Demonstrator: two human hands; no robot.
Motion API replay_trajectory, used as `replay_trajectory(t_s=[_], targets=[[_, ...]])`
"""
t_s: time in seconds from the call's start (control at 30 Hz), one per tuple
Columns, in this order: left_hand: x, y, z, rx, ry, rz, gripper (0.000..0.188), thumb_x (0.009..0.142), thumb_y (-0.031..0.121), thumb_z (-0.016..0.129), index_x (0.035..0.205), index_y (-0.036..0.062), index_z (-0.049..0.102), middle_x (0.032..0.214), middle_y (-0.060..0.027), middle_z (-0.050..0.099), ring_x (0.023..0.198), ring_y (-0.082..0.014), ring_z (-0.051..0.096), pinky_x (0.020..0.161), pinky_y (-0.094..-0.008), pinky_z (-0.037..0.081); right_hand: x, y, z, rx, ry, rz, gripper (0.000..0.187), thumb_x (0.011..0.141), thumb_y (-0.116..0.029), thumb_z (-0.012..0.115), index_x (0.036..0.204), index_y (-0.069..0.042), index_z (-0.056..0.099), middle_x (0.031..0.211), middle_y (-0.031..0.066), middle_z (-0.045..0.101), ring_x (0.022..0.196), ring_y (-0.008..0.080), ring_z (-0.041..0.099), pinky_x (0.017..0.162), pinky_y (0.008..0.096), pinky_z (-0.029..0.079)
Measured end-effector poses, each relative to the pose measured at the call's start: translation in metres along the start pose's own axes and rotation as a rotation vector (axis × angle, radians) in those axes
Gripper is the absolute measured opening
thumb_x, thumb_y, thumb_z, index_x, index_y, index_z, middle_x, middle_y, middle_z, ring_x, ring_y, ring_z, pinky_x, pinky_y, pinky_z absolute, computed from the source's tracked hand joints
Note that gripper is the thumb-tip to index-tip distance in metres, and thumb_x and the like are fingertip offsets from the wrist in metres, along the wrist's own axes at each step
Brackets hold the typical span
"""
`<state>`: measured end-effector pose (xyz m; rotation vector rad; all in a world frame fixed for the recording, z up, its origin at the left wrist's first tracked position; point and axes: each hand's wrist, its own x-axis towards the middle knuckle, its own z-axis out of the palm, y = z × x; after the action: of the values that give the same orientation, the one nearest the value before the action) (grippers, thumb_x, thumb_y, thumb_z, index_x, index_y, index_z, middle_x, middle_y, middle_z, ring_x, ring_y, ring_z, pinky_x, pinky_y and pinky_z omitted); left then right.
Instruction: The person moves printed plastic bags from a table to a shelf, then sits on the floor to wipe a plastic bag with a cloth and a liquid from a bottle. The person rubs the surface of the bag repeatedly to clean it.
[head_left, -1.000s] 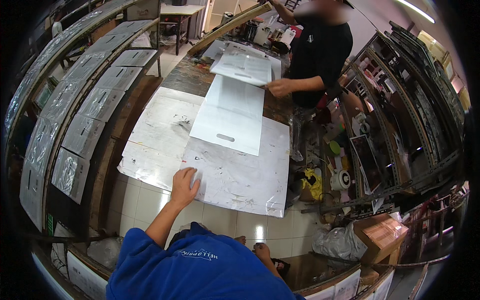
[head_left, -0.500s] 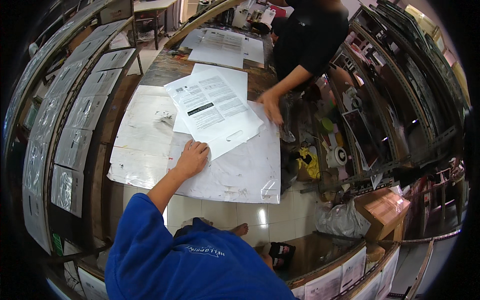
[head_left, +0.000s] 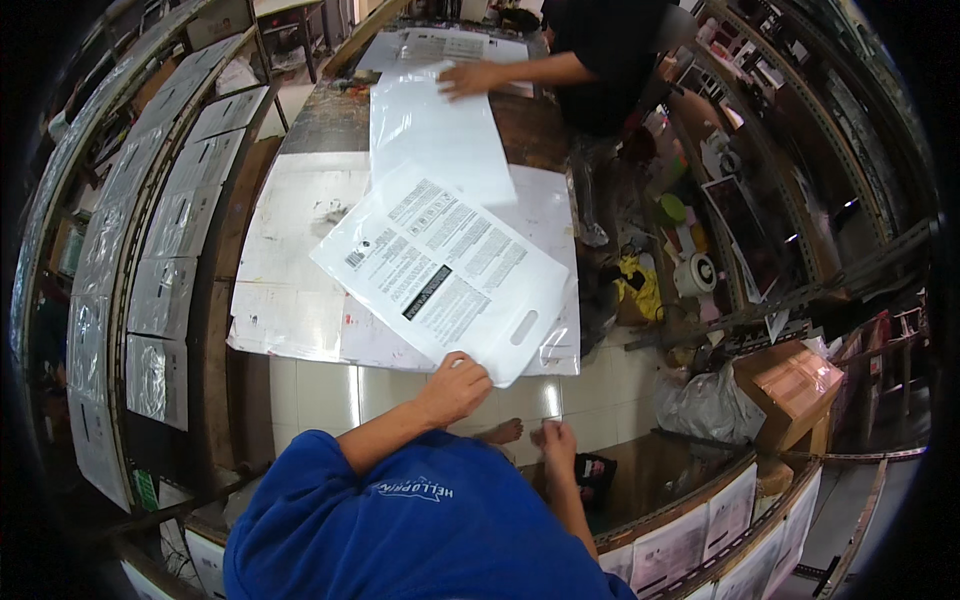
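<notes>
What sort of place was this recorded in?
Probably a small print workshop: the left hand grips a printed white sheet with a handle slot, similar sheets line the left-hand rack, and the worktable looks stained.

Printed bag [head_left: 500,262], table's near edge: white; black text blocks, barcode, solid black bar.
Second sheet [head_left: 428,135], toward far edge: plain white.
Table [head_left: 541,142]: dark brown; near-end cover [head_left: 285,255] white, grey scuffs, red flecks.
Crumpled plastic [head_left: 637,287], beyond right edge: yellow.
Shirt [head_left: 385,545], before near edge: blue, white lettering.
</notes>
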<state>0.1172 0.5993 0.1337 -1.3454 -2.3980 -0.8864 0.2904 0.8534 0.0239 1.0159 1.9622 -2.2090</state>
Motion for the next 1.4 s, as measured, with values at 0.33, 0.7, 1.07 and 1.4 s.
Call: replay_trajectory(t_s=[0.33,0.7,1.07,1.4], targets=[[0.044,0.054,0.003,-0.197,-0.101,0.267,0.01,0.078,0.017,0.065,0.082,0.0103,0.058,0.084,-0.0024,0.054,0.086,-0.0189,0.056,0.091,-0.0393,0.04,0.009,-0.151,0.055,0.375,-0.134,0.112,0.034,0.096,-0.015,0.059,0.125,0.002,0.05,0.114,0.0123,0.06,0.102,0.0211,0.061,0.086,0.0358,0.052],[0.15,0.141,0.054,-0.228,-0.18,0.33,0.021,0.074,0.008,0.071,0.095,0.0072,0.066,0.096,-0.0051,0.063,0.093,-0.0223,0.059,0.103,-0.0521,0.033,0.078,-0.224,-0.043,-0.398,0.01,-0.278,0.026,0.074,-0.017,0.071,0.094,-0.002,0.065,0.083,0.0084,0.066,0.082,0.0175,0.061,0.075,0.0333,0.048],[0.268,0.267,0.056,-0.61,0.089,0.492,0.013,0.082,0.007,0.056,0.092,0.0021,0.063,0.092,-0.0133,0.061,0.091,-0.0297,0.058,0.105,-0.0566,0.033,0.015,-0.489,-0.357,-1.136,0.544,-0.616,0.035,0.07,-0.018,0.066,0.102,-0.003,0.068,0.1,0.0241,0.068,0.097,0.0385,0.065,0.085,0.0447,0.051],[0.346,0.321,0.198,-0.718,-0.08,0.519,0.008,0.078,0.0,0.061,0.086,0.0026,0.064,0.087,-0.0118,0.064,0.085,-0.0302,0.06,0.092,-0.0476,0.043,-0.182,-0.695,-0.491,-1.5,1.041,-0.322,0.038,0.07,-0.02,0.067,0.103,-0.002,0.071,0.098,0.0168,0.07,0.09,0.0269,0.067,0.081,0.0415,0.052]])
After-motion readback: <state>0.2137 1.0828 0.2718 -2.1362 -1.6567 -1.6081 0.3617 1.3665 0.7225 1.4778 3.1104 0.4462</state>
